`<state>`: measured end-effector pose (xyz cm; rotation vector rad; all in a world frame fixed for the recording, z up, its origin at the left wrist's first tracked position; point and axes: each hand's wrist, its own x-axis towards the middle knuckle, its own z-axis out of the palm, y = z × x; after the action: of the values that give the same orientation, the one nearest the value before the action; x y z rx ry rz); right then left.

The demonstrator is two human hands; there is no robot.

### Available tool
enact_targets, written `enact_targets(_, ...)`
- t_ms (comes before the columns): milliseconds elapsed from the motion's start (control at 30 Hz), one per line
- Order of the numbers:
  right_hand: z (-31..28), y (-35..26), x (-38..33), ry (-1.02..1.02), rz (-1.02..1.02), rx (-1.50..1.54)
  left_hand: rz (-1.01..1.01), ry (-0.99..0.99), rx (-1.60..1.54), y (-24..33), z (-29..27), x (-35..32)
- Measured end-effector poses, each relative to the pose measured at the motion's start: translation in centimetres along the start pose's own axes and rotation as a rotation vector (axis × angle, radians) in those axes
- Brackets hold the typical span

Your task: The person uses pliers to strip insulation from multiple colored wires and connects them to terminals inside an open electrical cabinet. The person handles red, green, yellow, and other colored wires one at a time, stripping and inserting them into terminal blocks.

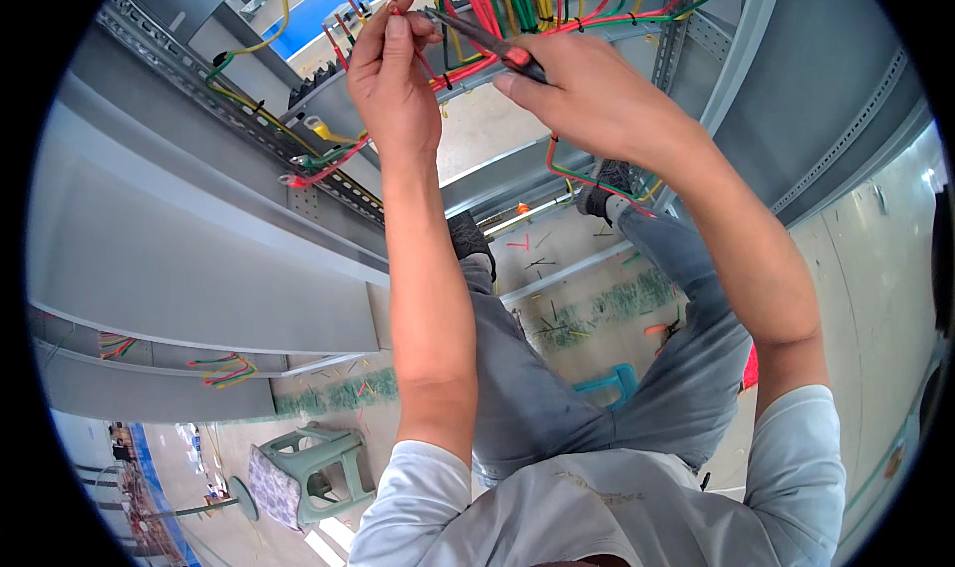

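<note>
At the top of the view my left hand (pixel 398 90) pinches a thin red wire (pixel 395 11) between thumb and fingers. My right hand (pixel 587 90) is wrapped round pliers (pixel 517 58) with red and black grips. Their long dark jaws reach left, close to the left fingertips; I cannot tell whether they touch the wire. Just behind the pliers, red, green and yellow wires (pixel 512 0) hang in bundles. Below them a tied red wire run (pixel 463 73) crosses along the cabinet's rail, partly hidden by my hands.
Grey cabinet panels (pixel 199 259) and perforated rails (pixel 149 45) surround my arms. Loose wire ends with lugs (pixel 293 180) stick out on the left. My legs straddle the lower frame; wire scraps (pixel 542 262) litter the floor. A green stool (pixel 323 472) stands lower left.
</note>
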<state>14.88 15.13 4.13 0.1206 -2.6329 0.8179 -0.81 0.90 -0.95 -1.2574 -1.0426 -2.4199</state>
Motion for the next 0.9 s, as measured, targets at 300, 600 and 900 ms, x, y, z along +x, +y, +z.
enact_targets(300,0.8,-0.7,1.6,-0.076,0.022,0.125,-0.008,0.017,-0.054,0.1,0.2,-0.4)
enact_targets(600,0.6,-1.6,1.7,-0.352,0.222,0.683,-0.043,0.031,-0.057,0.3,-0.2,-0.7)
enact_targets(900,2.1,-0.7,1.3,0.296,-0.234,-0.288,0.005,-0.06,-0.04,0.3,-0.1,-0.6)
